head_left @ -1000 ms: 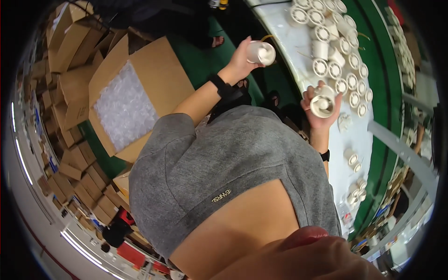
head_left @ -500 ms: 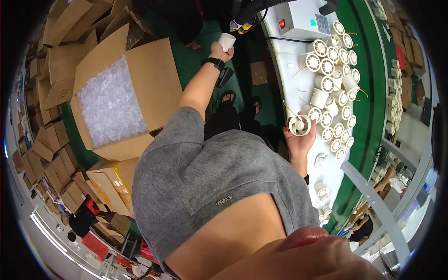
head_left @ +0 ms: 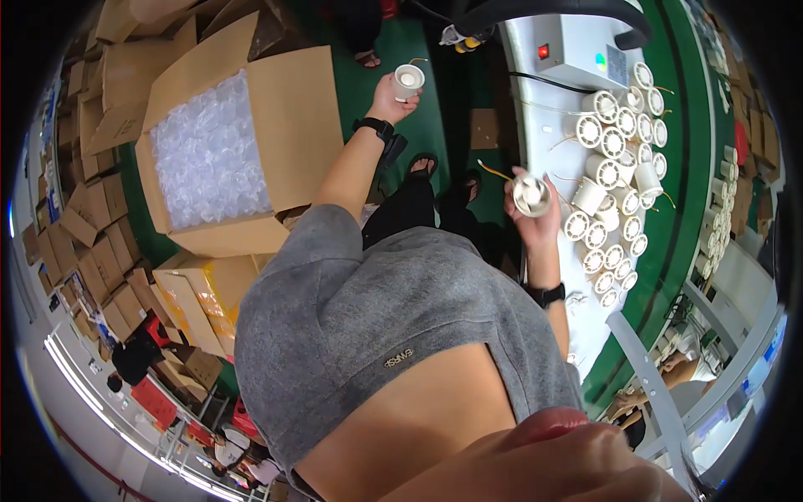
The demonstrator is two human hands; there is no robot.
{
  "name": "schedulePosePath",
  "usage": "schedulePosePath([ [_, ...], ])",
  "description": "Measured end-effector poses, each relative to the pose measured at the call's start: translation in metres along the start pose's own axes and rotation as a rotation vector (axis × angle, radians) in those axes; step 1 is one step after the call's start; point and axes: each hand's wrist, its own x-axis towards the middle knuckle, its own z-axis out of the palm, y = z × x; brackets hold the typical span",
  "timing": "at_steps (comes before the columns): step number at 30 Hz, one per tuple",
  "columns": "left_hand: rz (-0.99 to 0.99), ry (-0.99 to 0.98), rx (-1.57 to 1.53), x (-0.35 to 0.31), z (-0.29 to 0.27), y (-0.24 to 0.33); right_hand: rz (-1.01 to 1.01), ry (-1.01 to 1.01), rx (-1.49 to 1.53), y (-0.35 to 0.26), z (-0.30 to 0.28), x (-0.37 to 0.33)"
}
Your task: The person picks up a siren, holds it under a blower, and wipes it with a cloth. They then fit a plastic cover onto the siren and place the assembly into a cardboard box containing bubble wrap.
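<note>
My left hand [head_left: 386,104] is closed around a small white cylindrical fan [head_left: 408,81], held out over the floor beside the large carton. Its round end faces up, with a pale hub inside and a thin wire sticking out from the rim. At the near edge of the white table [head_left: 544,155], my right hand [head_left: 539,230] grips a second white fan [head_left: 530,197]. That one shows its blades and hub, and a yellowish wire trails off to its left. Several similar fans [head_left: 613,142] stand and lie close together on the table, to the right of my right hand.
An open carton [head_left: 294,125] full of clear plastic pieces [head_left: 209,155] stands at left, with a taped carton [head_left: 186,305] nearer me. A grey-white machine box [head_left: 577,50] with a red switch and a black hose [head_left: 552,10] occupy the table's far end. A metal frame bar [head_left: 644,368] stands at right.
The fan in my left hand has turned, so its round end and wire now show. My right hand has lifted its fan away from the group toward the table edge. The view has shifted slightly.
</note>
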Motion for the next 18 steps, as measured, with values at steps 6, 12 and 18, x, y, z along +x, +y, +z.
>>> schedulePosePath([
  [6, -0.111, -0.039, -0.554, -0.088, 0.010, -0.025, 0.046, 0.268, -0.073, 0.003, 0.031, 0.133],
  [12, 0.152, 0.339, 0.436, -0.160, -0.052, -0.088, 0.018, 0.186, -0.017, 0.023, 0.054, 0.244],
  [18, 0.024, 0.607, 0.358, -0.210, -0.091, -0.109, 0.055, 0.109, 0.024, 0.033, 0.059, 0.279],
])
